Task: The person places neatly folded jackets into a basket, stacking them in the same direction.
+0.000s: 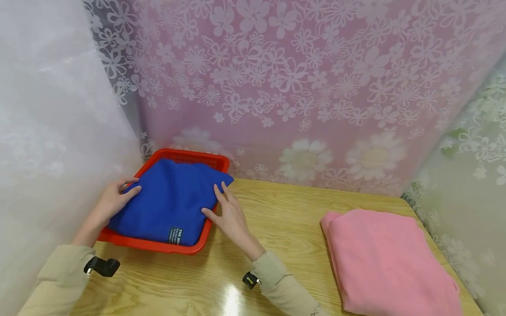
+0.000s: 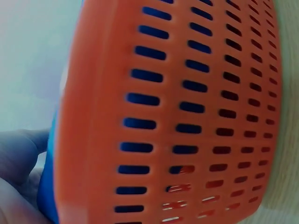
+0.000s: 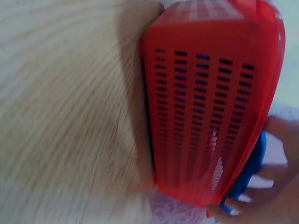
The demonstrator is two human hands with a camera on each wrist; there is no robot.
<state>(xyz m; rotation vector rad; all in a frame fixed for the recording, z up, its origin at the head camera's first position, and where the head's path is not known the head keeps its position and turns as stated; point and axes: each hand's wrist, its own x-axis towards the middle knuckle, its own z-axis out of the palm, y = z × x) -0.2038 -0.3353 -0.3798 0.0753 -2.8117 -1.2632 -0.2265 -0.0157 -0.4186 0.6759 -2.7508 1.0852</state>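
A blue folded cloth garment (image 1: 170, 197) with a dark printed label (image 1: 175, 235) lies in a red plastic basket (image 1: 162, 246), its right corner reaching over the rim. My left hand (image 1: 112, 199) touches the garment's left edge beside the basket's left rim, thumb and fingers apart. In the left wrist view that hand (image 2: 18, 168) shows only partly, next to the blue cloth. With fingers spread, my right hand (image 1: 230, 215) rests on the garment's right edge at the right rim. The right wrist view shows these fingers (image 3: 266, 196) along the blue edge above the slotted wall.
A pink folded cloth (image 1: 389, 263) lies at the right of the wooden table (image 1: 276, 228). A pink flowered curtain (image 1: 276, 87) hangs behind the table, and a whitish sheet (image 1: 59, 109) hangs close on the left of the basket.
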